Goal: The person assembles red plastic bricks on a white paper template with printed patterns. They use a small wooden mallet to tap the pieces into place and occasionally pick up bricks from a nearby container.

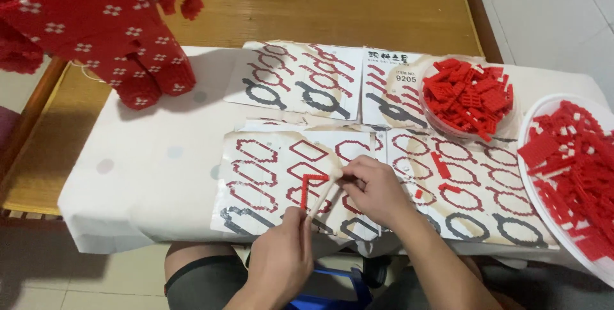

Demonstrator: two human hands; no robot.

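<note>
The counter (pixel 147 175) was low and covered with a white cloth that hung over its near edge. It stood on a wooden floor (pixel 358 9), and at the upper right there were pale floor tiles (pixel 550 15). Several instruction sheets (pixel 268 175) with red and black outline shapes lay flat on the cloth, side by side, and filled the middle of the counter. The left part of the cloth was bare, with open room there for moving. At the far left corner stood a big red brick model (pixel 109 28) with small white flowers on it; it reached over the counter's left edge.

The left hand (pixel 281 262) was at the near edge and pinched the lower end of a small red brick frame (pixel 311 188), bent like an angle. The right hand (pixel 374 188) was closed narrowly on the upper end of the same piece. The frame was held just above the near sheets, at the middle of the counter.

A clear round bowl (pixel 441 129) at the far right held a heap of loose red bricks (pixel 470 95). A larger white basin (pixel 534 115) hung over the right edge of the counter and held more red pieces (pixel 575 175) with some white ones. A few single red bricks (pixel 440 165) lay on the sheet between the right hand and the bowl.
</note>
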